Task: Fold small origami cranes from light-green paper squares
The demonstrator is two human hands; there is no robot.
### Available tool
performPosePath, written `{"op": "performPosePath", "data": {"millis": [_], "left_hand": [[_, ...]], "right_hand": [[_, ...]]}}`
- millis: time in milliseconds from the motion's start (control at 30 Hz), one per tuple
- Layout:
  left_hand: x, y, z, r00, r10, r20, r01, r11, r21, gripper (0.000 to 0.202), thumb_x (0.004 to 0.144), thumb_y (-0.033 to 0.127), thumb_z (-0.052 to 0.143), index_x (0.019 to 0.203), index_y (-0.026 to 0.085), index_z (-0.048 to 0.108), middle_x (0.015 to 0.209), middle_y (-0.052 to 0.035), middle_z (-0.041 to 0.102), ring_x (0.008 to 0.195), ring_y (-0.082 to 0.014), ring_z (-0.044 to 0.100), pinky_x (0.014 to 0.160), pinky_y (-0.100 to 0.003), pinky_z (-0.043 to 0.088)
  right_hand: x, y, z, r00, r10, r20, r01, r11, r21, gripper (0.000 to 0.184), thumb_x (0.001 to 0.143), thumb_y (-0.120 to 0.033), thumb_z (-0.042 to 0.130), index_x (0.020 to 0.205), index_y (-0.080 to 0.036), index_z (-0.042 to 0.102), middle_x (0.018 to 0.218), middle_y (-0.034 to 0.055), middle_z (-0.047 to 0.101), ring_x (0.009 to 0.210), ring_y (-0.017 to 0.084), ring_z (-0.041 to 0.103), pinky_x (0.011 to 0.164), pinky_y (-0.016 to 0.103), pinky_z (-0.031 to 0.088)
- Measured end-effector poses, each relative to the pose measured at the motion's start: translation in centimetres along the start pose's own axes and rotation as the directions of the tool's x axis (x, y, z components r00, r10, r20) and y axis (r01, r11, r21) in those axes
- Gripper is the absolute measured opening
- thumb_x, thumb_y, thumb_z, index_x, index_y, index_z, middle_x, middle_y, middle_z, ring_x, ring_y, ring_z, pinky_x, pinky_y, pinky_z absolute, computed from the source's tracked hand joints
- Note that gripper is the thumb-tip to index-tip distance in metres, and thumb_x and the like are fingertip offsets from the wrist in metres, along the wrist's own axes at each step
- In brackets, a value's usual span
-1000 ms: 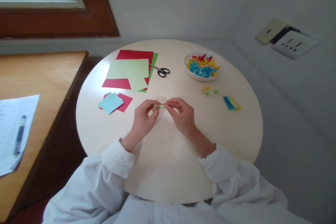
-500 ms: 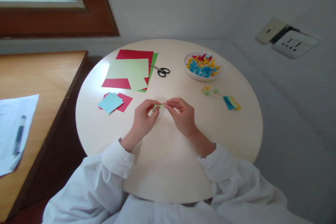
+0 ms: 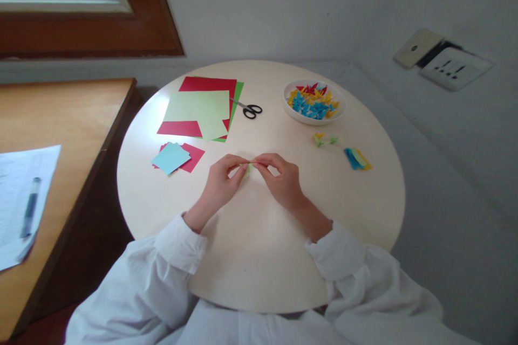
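Note:
Over the middle of the round white table [image 3: 259,259], a small light-green piece of folded paper [image 3: 248,170] is pinched between both hands. My left hand [image 3: 223,179] grips it from the left with thumb and forefinger. From the right, my right hand [image 3: 282,179] pinches it at the top, its fingertips almost touching the left ones. The fingers cover much of the paper, so its folds are hard to make out. Left of my hands lies a stack of small paper squares [image 3: 171,158], light blue on top of pink ones.
Large red and green paper sheets [image 3: 194,105] lie at the back left, with black-handled scissors [image 3: 251,111] touching them. A white bowl [image 3: 297,117] holds many folded paper pieces. Small folded pieces [image 3: 319,140] and a blue-and-yellow paper bundle [image 3: 356,158] lie at right. A wooden desk [image 3: 93,113] stands left.
The green paper has turned in my fingers and now hangs lower, with less of it showing. Both hands' fingertips have come closer together.

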State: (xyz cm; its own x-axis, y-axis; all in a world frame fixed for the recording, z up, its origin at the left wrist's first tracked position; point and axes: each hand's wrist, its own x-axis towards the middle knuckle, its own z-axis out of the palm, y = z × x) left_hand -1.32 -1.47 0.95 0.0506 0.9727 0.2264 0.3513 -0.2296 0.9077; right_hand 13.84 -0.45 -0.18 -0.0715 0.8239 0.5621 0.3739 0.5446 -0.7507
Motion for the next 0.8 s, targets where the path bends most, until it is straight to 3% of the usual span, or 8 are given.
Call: {"op": "performPosePath", "data": {"millis": [267, 633, 800], "left_hand": [[0.09, -0.38, -0.24, 0.996, 0.088, 0.009, -0.089, 0.991, 0.096, 0.011, 0.079, 0.023, 0.058, 0.076, 0.018, 0.067, 0.081, -0.0057, 0.067, 0.076, -0.0168, 0.064, 0.071, -0.030, 0.052], [0.14, -0.51, -0.21, 0.995, 0.096, 0.015, -0.097, 0.986, 0.132, 0.007, 0.077, 0.020, 0.060, 0.074, 0.017, 0.066, 0.080, -0.0056, 0.067, 0.074, -0.0169, 0.063, 0.071, -0.031, 0.051], [0.05, -0.50, -0.05, 0.996, 0.091, -0.003, -0.089, 0.988, 0.130, 0.008, 0.077, 0.020, 0.059, 0.074, 0.018, 0.066, 0.083, -0.0060, 0.067, 0.078, -0.0172, 0.064, 0.074, -0.031, 0.051]], "right_hand": [[-0.11, 0.10, 0.36, 0.999, 0.027, -0.024, -0.026, 1.000, 0.016, 0.002, 0.078, -0.021, 0.065, 0.080, -0.021, 0.065, 0.078, 0.0000, 0.072, 0.065, 0.013, 0.067, 0.065, 0.024, 0.055], [-0.14, 0.11, 0.52, 0.991, 0.130, -0.018, -0.128, 0.988, 0.088, 0.008, 0.077, -0.022, 0.065, 0.085, -0.021, 0.065, 0.080, 0.0012, 0.072, 0.069, 0.015, 0.069, 0.067, 0.026, 0.056], [-0.07, 0.14, 0.31, 0.983, 0.182, 0.008, -0.182, 0.975, 0.131, 0.013, 0.084, -0.025, 0.057, 0.095, -0.022, 0.064, 0.081, 0.0017, 0.073, 0.077, 0.016, 0.070, 0.073, 0.029, 0.055]]}}
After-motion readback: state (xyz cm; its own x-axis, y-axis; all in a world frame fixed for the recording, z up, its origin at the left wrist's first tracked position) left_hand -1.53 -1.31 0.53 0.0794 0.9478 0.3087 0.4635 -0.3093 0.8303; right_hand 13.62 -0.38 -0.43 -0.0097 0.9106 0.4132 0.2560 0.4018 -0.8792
